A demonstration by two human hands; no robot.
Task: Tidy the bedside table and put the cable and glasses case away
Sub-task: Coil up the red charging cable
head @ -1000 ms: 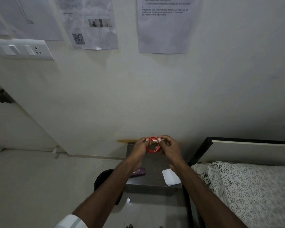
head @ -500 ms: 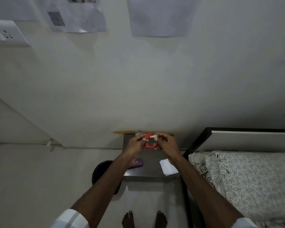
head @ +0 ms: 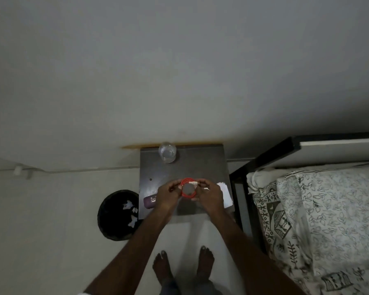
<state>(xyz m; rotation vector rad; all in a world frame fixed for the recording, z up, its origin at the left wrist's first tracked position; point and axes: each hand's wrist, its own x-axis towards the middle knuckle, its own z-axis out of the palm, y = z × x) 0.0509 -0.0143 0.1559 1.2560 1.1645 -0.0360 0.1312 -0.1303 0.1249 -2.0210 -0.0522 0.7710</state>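
Observation:
A red cable is coiled into a small ring with a white plug at its top. My left hand grips the ring's left side and my right hand pinches its right side and the plug, both just above the dark bedside table. The purple glasses case lies on the table's front left, partly hidden by my left hand.
A glass of water stands at the table's back edge by the wall. White paper lies at the table's right edge. A black bin with paper scraps sits on the floor to the left. A bed is on the right. My bare feet are below.
The view has tilted down, so the wall papers and switch have left the frame and the table and glass show. Both hands still hold the coiled cable, now lower over the table.

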